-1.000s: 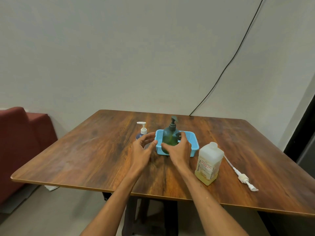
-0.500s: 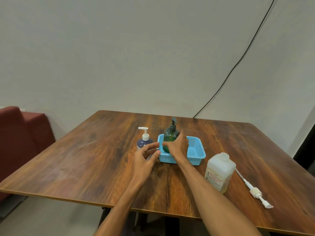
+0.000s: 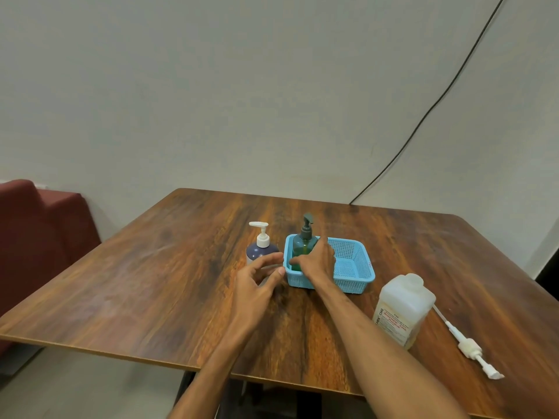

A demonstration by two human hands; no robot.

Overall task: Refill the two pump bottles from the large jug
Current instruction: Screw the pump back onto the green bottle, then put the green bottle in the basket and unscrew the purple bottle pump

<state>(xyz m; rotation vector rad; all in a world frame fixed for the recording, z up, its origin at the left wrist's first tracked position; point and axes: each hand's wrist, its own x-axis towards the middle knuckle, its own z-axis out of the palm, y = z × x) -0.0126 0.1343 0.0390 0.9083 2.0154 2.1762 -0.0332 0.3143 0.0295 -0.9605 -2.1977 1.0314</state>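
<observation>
Currently listed, on a smooth wood-grain table (image 3: 157,285) with rounded corners. Green bottle (image 3: 303,248): translucent, round-shouldered, dark pump head, standing upright in the left end of a pale blue lattice plastic basket (image 3: 355,269). My right hand (image 3: 317,263) reaches over the near rim and wraps the bottle, thumb on one side, fingers on the other. Blue bottle (image 3: 259,251): dark, domed, white pump, upright just outside the basket at 9 o'clock from it. My left hand (image 3: 257,287) sits at 6 o'clock from that bottle, fingers apart and loosely curved, holding nothing; whether they touch it I cannot tell. Jug (image 3: 403,309): milky, square-sided, labelled, at 4 o'clock from the basket, well apart from both hands. Loose pump (image 3: 469,348): white, long tube, lying flat just beside the jug at 3 o'clock.
</observation>
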